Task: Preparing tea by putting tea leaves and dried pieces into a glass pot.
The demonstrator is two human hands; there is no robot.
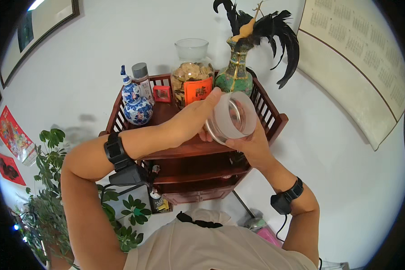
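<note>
Between my two hands is a clear glass jar [220, 118] with a wide frosted rim, tilted so its round mouth faces up and to the right. My left hand [191, 120] is wrapped round its left side, thumb on top by the rim. From the lower right, my right hand [255, 146] grips the jar's side and lower edge. Behind it on the dark red wooden shelf unit [180, 147] stand a large glass jar of dried pieces [192, 72] with an orange-red label and a green patterned vase [234, 81].
Left on the shelf are a blue-and-white gourd bottle [137, 110], a grey-capped bottle [141, 81] and a small red box [162, 94]. Black feathers [279, 36] and a gourd [246, 29] rise from the vase. Leafy plants [45, 202] stand left; a scroll [351, 67] hangs right.
</note>
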